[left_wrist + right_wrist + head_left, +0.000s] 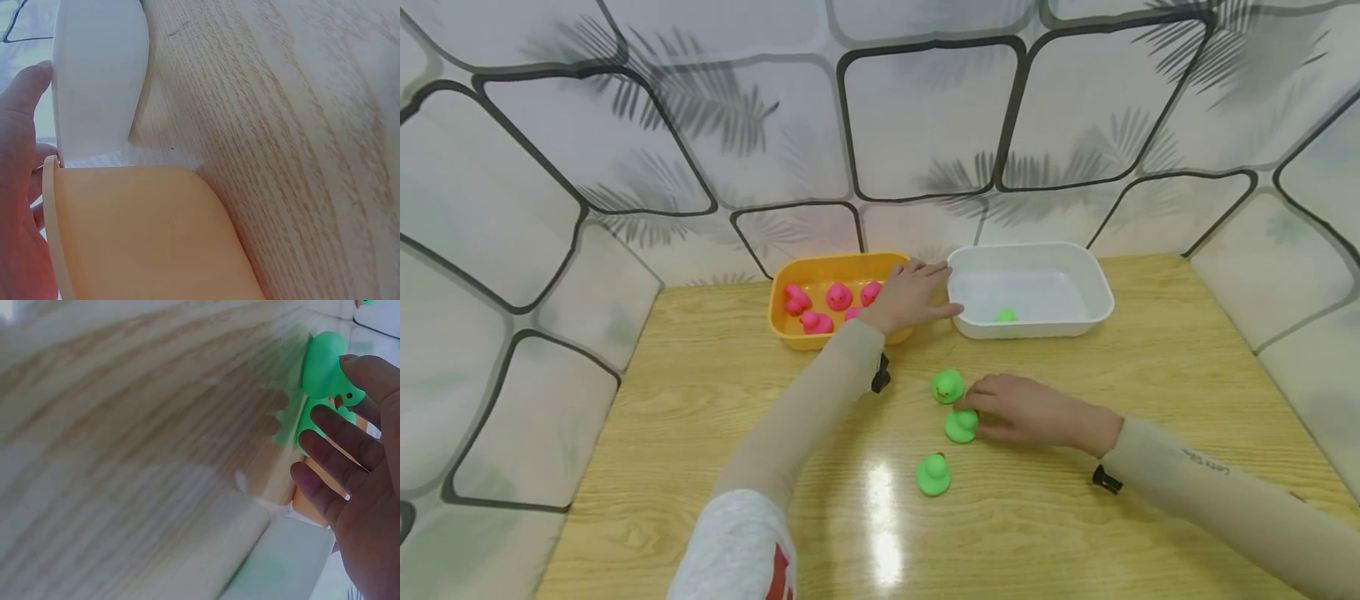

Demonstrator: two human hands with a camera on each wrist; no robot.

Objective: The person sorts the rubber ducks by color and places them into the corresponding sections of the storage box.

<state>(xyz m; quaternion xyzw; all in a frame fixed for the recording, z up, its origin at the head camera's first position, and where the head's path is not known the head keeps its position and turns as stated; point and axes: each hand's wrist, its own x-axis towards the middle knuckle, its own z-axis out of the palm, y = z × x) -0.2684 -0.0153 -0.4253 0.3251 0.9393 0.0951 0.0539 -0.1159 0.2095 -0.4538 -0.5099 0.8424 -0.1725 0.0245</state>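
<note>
My left hand (913, 296) lies over the right end of an orange tray (842, 342), fingers spread, with the thumb and fingertips at the near end of a white tray (1037, 329). Several pink rubber ducks (839, 296) sit in the orange tray; the hand partly covers some. My right hand (1030, 410) has its thumb and index finger around the head of a green rubber duck (961, 426) on the table, the other fingers extended. Another green duck (948, 386) stands just beyond it, and a third green duck (933, 475) sits closer to me.
One green duck (1006, 315) shows inside the white tray, mostly hidden by its front wall. Both trays stand side by side at the back of the wooden table (715, 467), against a stone-patterned wall covering (925, 117) that also rises at the left and right.
</note>
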